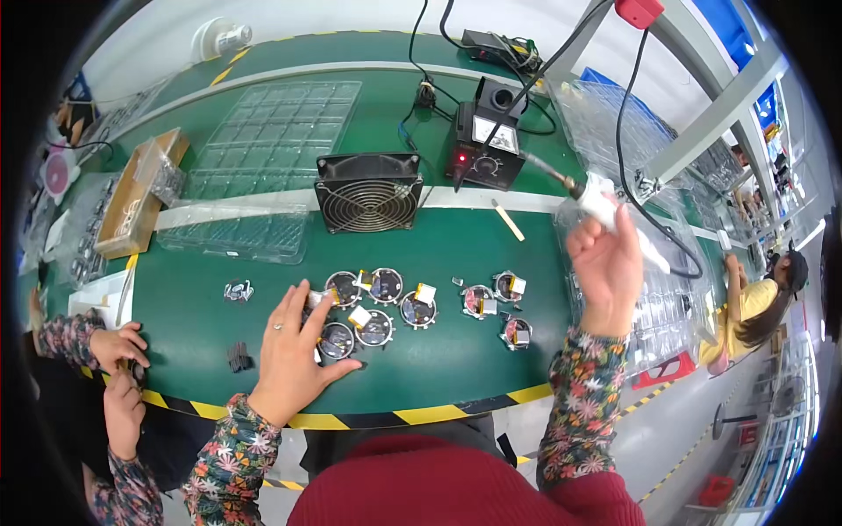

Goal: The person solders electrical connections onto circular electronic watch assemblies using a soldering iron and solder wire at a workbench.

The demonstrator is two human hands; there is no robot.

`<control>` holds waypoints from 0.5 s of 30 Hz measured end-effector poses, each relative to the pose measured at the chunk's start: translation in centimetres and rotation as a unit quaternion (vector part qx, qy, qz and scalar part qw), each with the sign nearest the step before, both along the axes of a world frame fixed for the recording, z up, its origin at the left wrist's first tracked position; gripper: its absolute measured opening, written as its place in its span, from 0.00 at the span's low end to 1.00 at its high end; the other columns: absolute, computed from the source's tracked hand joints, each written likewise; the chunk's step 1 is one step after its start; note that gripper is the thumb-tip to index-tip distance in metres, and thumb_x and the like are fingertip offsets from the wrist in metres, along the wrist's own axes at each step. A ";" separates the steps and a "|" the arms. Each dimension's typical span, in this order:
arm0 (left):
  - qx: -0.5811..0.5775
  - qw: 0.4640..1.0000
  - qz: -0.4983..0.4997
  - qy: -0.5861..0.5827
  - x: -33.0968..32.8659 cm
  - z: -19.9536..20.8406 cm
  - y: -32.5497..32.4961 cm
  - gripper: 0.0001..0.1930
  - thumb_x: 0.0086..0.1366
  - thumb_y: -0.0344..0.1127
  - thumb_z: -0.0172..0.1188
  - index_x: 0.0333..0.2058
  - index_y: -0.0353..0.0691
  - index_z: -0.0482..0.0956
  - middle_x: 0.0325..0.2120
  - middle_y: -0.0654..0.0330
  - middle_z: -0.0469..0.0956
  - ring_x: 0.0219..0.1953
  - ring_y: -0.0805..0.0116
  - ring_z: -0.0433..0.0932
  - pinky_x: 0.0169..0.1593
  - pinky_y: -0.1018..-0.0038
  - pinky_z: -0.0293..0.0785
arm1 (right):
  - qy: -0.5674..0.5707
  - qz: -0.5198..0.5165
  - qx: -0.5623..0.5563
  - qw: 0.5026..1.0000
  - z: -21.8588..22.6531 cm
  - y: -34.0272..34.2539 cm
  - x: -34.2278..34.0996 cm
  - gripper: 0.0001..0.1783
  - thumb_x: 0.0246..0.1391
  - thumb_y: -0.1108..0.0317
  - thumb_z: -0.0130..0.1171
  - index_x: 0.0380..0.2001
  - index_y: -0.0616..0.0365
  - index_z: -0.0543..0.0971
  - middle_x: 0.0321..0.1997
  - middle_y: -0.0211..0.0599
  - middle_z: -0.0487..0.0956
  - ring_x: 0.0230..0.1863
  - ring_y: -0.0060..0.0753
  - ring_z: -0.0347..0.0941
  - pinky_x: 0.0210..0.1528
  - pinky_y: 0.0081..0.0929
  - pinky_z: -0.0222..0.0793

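A cluster of small round circuit assemblies (373, 307) lies on the green table (456, 351), just in front of the person. Each is a dark disc with a toothed rim and a little white-and-yellow block on it. They look light, stiff and fragile, with fine parts on top, so the rim seems the safest place to take hold, between two fingertips.

The left hand (294, 351) rests flat over the cluster's seven o'clock edge, fingers spread and covering one or two discs; it grips nothing that shows. The right hand (607, 267) is raised at about three o'clock from the cluster, closed around the white handle of a soldering iron (589, 198). Its metal tip points up toward the soldering station (484, 145), and its cable loops off to the right.

At three o'clock, three more discs (500, 302) lie apart from the main group. At nine o'clock sit a tiny loose part (238, 290) and, nearer the table edge, a small black piece (239, 356). At twelve o'clock a black fan (368, 191) stands facing the person, with clear plastic trays (263, 158) beside and behind it. A brown cardboard box (140, 197) lies at ten o'clock.

At the far left edge a co-worker's hands (118, 368) in a patterned sleeve work at the table's yellow-and-black striped border (421, 415).
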State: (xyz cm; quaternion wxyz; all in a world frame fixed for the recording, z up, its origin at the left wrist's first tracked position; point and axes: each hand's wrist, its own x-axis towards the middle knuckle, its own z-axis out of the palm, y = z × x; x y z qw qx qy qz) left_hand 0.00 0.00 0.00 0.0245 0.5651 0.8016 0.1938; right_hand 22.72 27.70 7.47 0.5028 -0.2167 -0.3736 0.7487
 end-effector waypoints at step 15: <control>0.096 0.994 -0.054 0.001 1.6 0.6 3.0 0.36 0.43 0.53 0.69 0.50 0.43 0.70 0.56 0.48 0.60 0.59 0.46 0.57 0.60 0.50 0.51 | 0.095 0.236 0.043 0.966 -3.4 -4.2 -2.8 0.17 0.59 0.55 0.47 0.44 0.55 0.67 0.19 0.30 0.65 0.20 0.23 0.58 0.26 0.23 0.52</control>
